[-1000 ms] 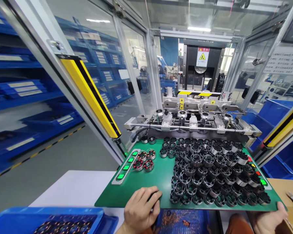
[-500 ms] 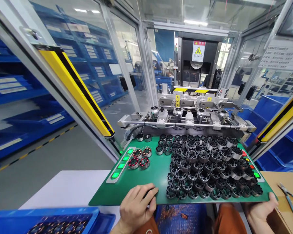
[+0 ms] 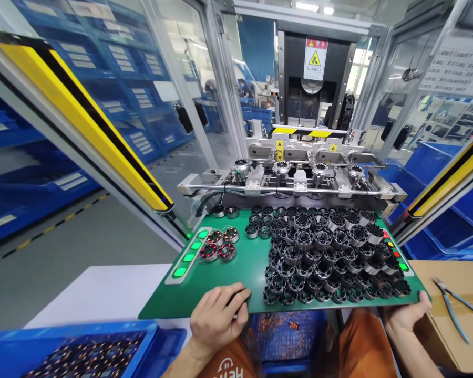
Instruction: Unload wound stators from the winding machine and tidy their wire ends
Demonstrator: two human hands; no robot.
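Observation:
My left hand (image 3: 219, 316) rests at the front edge of the green worktop (image 3: 189, 299), its fingers curled together. A dark spot shows between the fingers, but whether they hold anything I cannot make out. At the worktop's right front corner my right hand (image 3: 409, 313) grips the edge, thumb on top and the other fingers hidden. Rows of bare black-and-steel stator cores (image 3: 323, 269) stand stacked on the right half. Several copper-wound stators (image 3: 227, 252) sit on the left, beside the green-lit buttons (image 3: 188, 258). Behind, a winding machine (image 3: 299, 181) carries cores on its spindles.
A blue bin (image 3: 142, 346) of wound stators stands at the lower left. Beneath the worktop lies a blue crate (image 3: 287, 344) with copper scraps. Pliers (image 3: 451, 310) rest on a cardboard box (image 3: 441, 341) at right. Yellow light-curtain posts (image 3: 102, 142) flank the machine.
The camera view has shifted, so the worktop and machine appear slightly higher and further left. Both hands keep their places at the worktop's edge, and the stators look unmoved.

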